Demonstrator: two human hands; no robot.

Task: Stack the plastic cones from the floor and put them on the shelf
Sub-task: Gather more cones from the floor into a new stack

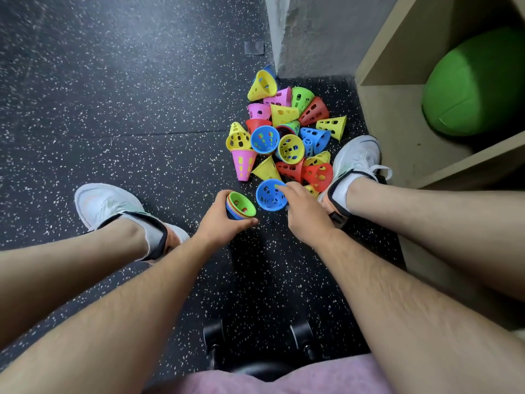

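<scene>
A pile of perforated plastic cones [287,132] in yellow, pink, green, red and blue lies on the dark speckled floor near the wall corner. My left hand [224,220] grips a nested stack of cones [240,206] with a green one innermost, its open end facing up toward me. Just to the right of that stack, my right hand [305,211] pinches the rim of a blue cone [270,194] at the near edge of the pile. The wooden shelf [397,109] stands on the right, right beside the pile.
A green ball [477,83] fills the shelf's compartment. My two feet in white shoes stand on the floor, the right one [355,163] touching the pile, the left one [108,206] off to the left. Chair castors [301,336] show below me. A grey wall corner [312,35] rises behind the pile.
</scene>
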